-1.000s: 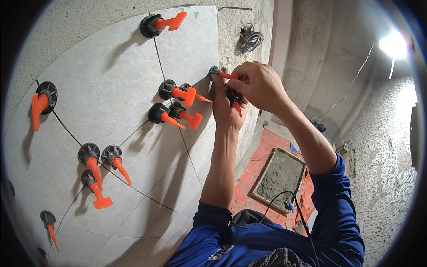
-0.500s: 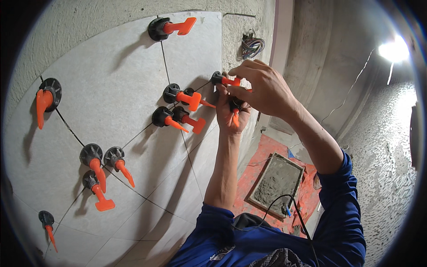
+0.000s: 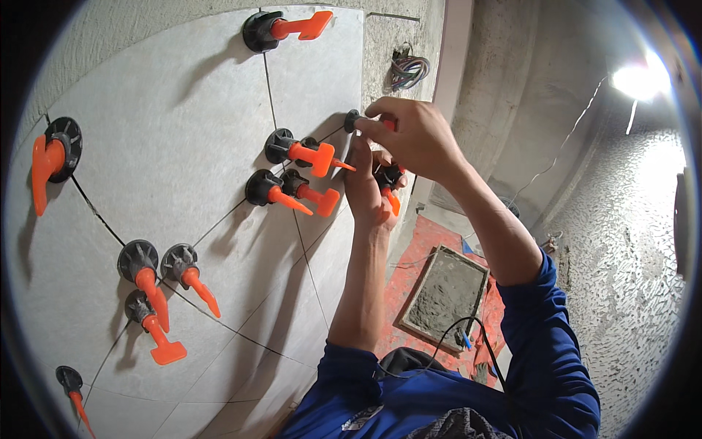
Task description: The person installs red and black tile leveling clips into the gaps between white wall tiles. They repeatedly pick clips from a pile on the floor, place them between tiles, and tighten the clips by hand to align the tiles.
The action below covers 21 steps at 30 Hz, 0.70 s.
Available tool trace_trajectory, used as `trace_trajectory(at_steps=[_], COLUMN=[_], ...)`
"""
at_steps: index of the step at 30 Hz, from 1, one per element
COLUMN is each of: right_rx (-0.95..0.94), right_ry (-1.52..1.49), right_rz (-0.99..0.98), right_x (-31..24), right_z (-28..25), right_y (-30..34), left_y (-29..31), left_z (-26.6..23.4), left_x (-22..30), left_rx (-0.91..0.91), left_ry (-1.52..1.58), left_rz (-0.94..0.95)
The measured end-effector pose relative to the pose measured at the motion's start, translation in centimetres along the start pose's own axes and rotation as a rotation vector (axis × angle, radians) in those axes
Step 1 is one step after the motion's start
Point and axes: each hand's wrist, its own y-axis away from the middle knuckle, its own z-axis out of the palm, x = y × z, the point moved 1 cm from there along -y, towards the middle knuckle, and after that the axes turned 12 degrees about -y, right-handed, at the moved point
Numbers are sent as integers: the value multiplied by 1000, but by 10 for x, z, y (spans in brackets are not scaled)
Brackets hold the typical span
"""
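My right hand (image 3: 424, 139) is closed at the tile edge, its thumb and forefinger pinching a tile leveler (image 3: 352, 121) set in the joint. Between the fingers some of that leveler's red-orange handle shows. Just below, my left hand (image 3: 363, 194) is raised with its palm turned up, holding a loose tile leveler (image 3: 389, 175) with a black cap and an orange handle. To the left, a cluster of levelers with orange T-handles (image 3: 313, 157) stands where grey wall tiles (image 3: 197, 154) meet.
More levelers (image 3: 139, 263) stick out along the joints at left, and one (image 3: 263, 31) near the top. Coiled wires (image 3: 408, 72) come out of the bare wall. Below, a mortar tray (image 3: 447, 296) lies on red sheeting (image 3: 417, 256). A bright lamp (image 3: 640, 77) hangs at right.
My right fingers have closed around the leveler at the tile edge, covering most of its handle. My left hand has turned slightly with its loose leveler. The whole view has shifted a little.
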Motion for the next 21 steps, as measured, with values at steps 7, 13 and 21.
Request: trace_trajectory(at_steps=[7,13,21], right_rx=[-39,-136,-115], right_ry=[-176,-428,-750], right_rz=[124,201,365], right_x=[21,24,35], right_z=[-15,-10,6], right_y=[11,5,6], left_y=[-5,-3,-6], left_z=[18,28,31], left_x=[15,21,27], left_rx=[146,255,204], left_ry=[-176,-274,-378], left_rz=[-65,-56,-16])
